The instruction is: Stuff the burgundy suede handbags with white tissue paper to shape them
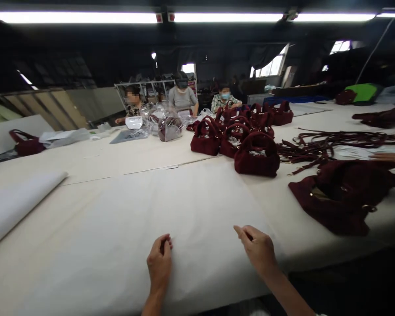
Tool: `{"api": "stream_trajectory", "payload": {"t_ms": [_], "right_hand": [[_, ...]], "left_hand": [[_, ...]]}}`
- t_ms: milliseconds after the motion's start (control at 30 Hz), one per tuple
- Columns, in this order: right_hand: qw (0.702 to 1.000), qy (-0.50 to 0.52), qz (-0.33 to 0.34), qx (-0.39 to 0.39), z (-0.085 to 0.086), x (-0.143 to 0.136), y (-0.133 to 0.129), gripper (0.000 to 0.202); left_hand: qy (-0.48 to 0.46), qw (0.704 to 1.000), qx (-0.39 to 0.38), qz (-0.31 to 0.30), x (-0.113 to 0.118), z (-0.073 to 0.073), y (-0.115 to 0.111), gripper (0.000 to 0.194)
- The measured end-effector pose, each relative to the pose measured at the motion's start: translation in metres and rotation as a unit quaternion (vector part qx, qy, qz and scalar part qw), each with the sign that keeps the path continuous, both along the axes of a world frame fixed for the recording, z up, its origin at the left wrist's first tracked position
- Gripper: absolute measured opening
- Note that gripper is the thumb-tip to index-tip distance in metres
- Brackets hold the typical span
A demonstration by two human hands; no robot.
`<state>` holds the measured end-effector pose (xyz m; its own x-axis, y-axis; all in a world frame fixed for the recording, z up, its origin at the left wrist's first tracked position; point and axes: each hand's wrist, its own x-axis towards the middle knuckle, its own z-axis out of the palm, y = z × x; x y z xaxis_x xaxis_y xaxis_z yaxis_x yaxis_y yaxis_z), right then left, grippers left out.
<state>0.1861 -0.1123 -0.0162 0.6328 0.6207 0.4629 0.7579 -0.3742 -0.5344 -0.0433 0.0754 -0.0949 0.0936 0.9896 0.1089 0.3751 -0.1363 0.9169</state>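
A large sheet of white paper (171,193) lies flat on the cream table (102,153) in front of me. My left hand (159,262) rests on the sheet's near part with thumb and fingers pinched together on it. My right hand (257,248) is a little to the right, fingers curled and pinched near the sheet's right edge. Whether either hand actually grips the paper cannot be told. A flat dark red bag (342,195) lies to the right of the sheet.
Several upright dark red handbags (256,158) stand mid-table, with loose straps (332,142) to their right. A paper stack (16,202) lies at left. Three people sit at the far end near plastic bags (166,120). Another person's hand (390,157) reaches in at right.
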Motion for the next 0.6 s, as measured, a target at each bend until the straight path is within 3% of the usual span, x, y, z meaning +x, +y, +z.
{"api": "stream_trajectory", "payload": {"t_ms": [67, 133, 200, 267, 367, 500, 600], "right_hand": [[0.993, -0.027, -0.049, -0.105, -0.042, 0.017, 0.018, 0.033], [0.969, -0.069, -0.099, -0.214, -0.069, 0.026, 0.031, 0.052], [0.945, -0.093, -0.131, -0.286, -0.079, 0.026, 0.041, 0.063], [0.937, -0.11, -0.123, -0.309, -0.08, 0.022, 0.05, 0.059], [0.95, -0.129, -0.101, -0.266, -0.079, 0.018, 0.057, 0.046], [0.985, -0.116, -0.069, -0.112, -0.085, 0.023, 0.058, 0.029], [0.993, -0.107, -0.032, -0.021, -0.085, 0.021, 0.059, 0.026]], "left_hand": [[-0.01, 1.0, 0.001, 0.004, -0.001, -0.001, 0.001, 0.04], [-0.014, 1.0, -0.005, 0.006, -0.001, -0.002, 0.0, 0.04], [-0.015, 1.0, -0.014, 0.004, -0.001, -0.003, -0.001, 0.041], [-0.009, 1.0, -0.022, 0.003, -0.001, -0.004, -0.001, 0.043], [0.015, 0.999, -0.038, 0.01, -0.002, -0.003, -0.001, 0.045], [0.059, 0.996, -0.06, 0.015, -0.002, 0.002, 0.003, 0.047], [0.067, 0.995, -0.068, 0.012, -0.001, 0.002, 0.006, 0.048]]}}
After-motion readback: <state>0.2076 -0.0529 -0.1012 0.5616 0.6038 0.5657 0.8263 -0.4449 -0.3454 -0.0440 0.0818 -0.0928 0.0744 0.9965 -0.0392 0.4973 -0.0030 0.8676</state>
